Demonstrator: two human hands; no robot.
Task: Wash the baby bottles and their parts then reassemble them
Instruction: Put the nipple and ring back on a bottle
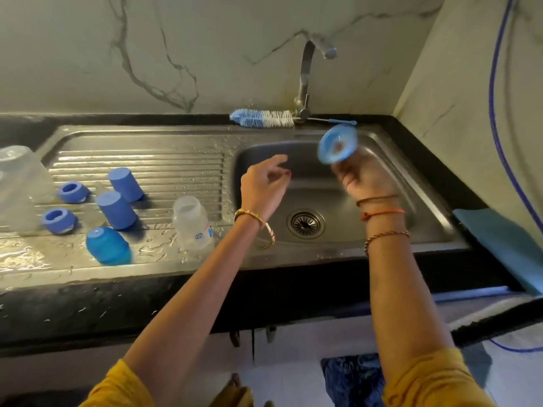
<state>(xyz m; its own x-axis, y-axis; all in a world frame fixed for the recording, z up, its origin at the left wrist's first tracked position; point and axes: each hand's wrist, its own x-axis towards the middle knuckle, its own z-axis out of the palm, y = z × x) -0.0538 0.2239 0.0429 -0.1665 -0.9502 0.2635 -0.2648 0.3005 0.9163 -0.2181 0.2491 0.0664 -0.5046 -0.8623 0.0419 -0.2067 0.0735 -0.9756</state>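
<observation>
- A steel sink [435, 230] with a ribbed drainboard [164, 163] is set in a dark counter [117, 312] against a marble-veined wall [147, 54]; the drainboard is wet, with puddles near its front edge.
- A tap [305, 80] stands behind the basin, its spout turned right.
- A bottle brush [261, 118] with blue and white bristles lies along the back rim, just beside the tap's base.
- The right hand [364, 179] is raised over the basin, fingers curled round a blue ring [337, 143]; the ring's open side faces the camera. Hand and ring are blurred, so the exact grip is hard to read.
- The left hand [266, 186] hangs over the basin's left side, fingers loosely curled and holding nothing.
- Both wrists carry bangles or threads; both sleeves are mustard yellow.
- A clear bottle [192, 224] stands upright and open-topped on the drainboard, near the basin's left edge.
- Three blue caps stand mouth-down on the drainboard: one at the back [125, 185], one in the middle [116, 210], one at the front [108, 245].
- Two more blue rings [72, 192] [58, 220] lie further left, openings up.
- At the far left stands a clear container [20, 183], seemingly upside down; its details are too faint to tell.
- A drain [305, 223] sits in the basin floor.
- A blue cloth [505, 248] lies on the counter to the right of the sink, and a blue hose [496, 113] runs down the right wall.
</observation>
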